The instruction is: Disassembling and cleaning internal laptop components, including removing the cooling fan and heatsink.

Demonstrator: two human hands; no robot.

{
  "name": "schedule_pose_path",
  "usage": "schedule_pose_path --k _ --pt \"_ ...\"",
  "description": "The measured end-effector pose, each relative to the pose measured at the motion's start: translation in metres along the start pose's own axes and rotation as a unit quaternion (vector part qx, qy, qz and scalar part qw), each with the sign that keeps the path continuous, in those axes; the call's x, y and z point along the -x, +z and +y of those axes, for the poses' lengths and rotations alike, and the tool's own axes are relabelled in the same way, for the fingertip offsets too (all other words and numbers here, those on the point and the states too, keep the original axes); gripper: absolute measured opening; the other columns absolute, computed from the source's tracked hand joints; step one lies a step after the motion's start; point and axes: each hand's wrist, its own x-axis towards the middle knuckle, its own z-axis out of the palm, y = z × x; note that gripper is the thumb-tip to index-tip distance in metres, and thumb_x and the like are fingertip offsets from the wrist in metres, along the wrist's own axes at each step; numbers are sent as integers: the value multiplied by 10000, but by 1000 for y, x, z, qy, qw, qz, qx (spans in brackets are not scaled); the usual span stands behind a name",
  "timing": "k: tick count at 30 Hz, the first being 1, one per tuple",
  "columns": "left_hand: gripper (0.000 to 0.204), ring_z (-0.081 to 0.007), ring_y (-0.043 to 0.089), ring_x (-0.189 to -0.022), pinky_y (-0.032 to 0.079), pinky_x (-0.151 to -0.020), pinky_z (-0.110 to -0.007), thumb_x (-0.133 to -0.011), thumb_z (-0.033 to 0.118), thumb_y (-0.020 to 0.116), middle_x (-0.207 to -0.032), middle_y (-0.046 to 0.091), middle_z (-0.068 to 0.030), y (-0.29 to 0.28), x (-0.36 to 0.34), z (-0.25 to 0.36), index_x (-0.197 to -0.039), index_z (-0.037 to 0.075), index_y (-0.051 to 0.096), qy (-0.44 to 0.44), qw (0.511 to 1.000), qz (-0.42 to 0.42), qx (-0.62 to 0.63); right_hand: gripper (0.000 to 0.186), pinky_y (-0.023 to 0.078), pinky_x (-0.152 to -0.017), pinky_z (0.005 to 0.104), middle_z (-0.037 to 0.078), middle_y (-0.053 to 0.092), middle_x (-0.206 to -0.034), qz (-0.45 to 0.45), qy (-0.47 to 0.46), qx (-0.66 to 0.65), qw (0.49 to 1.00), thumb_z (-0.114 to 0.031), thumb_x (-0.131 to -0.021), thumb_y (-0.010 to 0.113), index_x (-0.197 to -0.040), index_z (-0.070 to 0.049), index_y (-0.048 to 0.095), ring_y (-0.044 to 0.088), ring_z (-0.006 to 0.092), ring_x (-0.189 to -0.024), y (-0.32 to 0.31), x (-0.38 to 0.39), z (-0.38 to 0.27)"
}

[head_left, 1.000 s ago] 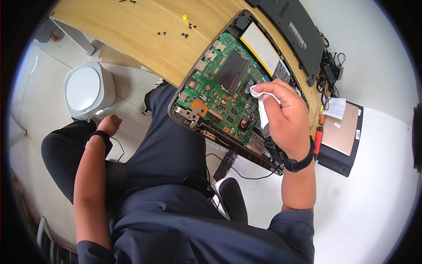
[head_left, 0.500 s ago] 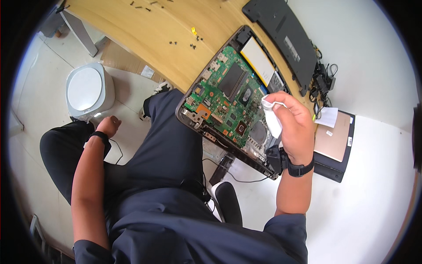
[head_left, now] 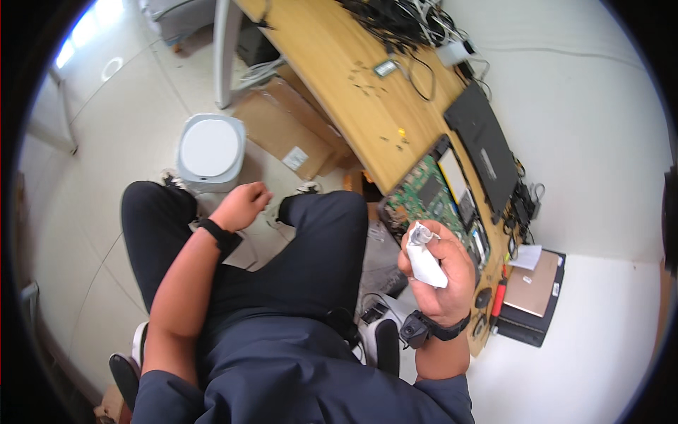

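Note:
My right hand [head_left: 452, 272] is closed around a crumpled white tissue [head_left: 425, 263], held up in front of the opened laptop base [head_left: 415, 189]. The laptop's green circuit board and pale battery [head_left: 452, 177] are exposed, and my hand covers its near part. Away from the table, my left hand [head_left: 244, 206] hangs in the air over my knees with its fingers curled in and nothing visible in them. Beyond that hand, a white bin [head_left: 210, 148] with a round lid stands on the floor.
Small screws [head_left: 366, 90] lie scattered on the wooden table [head_left: 318, 53]. A black laptop cover [head_left: 482, 152] rests along the wall side, and tangled cables [head_left: 395, 25] are piled at the far end. Flattened cardboard [head_left: 282, 131] leans beside the bin. A red-handled tool [head_left: 498, 298] lies near the table edge.
My view has turned left toward the floor and bin. The right hand has drawn back from the laptop, still holding the tissue; my left hand has risen and moved right.

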Motion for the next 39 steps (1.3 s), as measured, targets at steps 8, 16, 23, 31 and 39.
schedule_pose_path --k 8,16,23,31,39 --pt "360 -114 539 -709 446 -676 -278 -1098 296 499 -761 600 -8 -36 4 -10 -864 42 597 -1 941 109 319 301 473 -619 296 90 660 -972 -38 75 3 996 -98 -993 538 -1253 48 580 586 144 -729 74 -93 123" --pt "334 -111 592 -770 503 -771 -266 -1113 288 450 -856 639 -13 -69 20 -34 -1077 32 661 -17 812 186 553 293 446 -588 296 83 663 -1002 -62 135 81 986 -86 -1002 530 -1254 37 615 581 150 -766 111 -183 236" --pt "257 -114 633 -895 517 -874 -286 -1065 241 590 -990 674 -20 -91 32 -62 -1169 17 659 -33 826 198 527 283 416 -576 261 62 704 -973 -67 149 121 979 -105 -988 527 -1222 4 643 593 110 -748 137 -207 272" --pt "253 -106 669 -864 546 -812 -253 -991 179 713 -962 719 -43 -98 24 -82 -1139 -25 689 -67 836 233 493 292 437 -576 264 35 683 -916 -91 145 157 973 -109 -1002 533 -1236 23 646 599 111 -729 141 -228 288" --pt "243 -113 672 -853 545 -786 -250 -1014 188 679 -977 725 -49 -96 1 -102 -1142 -19 687 -115 819 201 525 291 438 -594 231 19 708 -947 -69 170 127 975 -133 -985 562 -1236 -27 663 617 83 -747 124 -242 290"
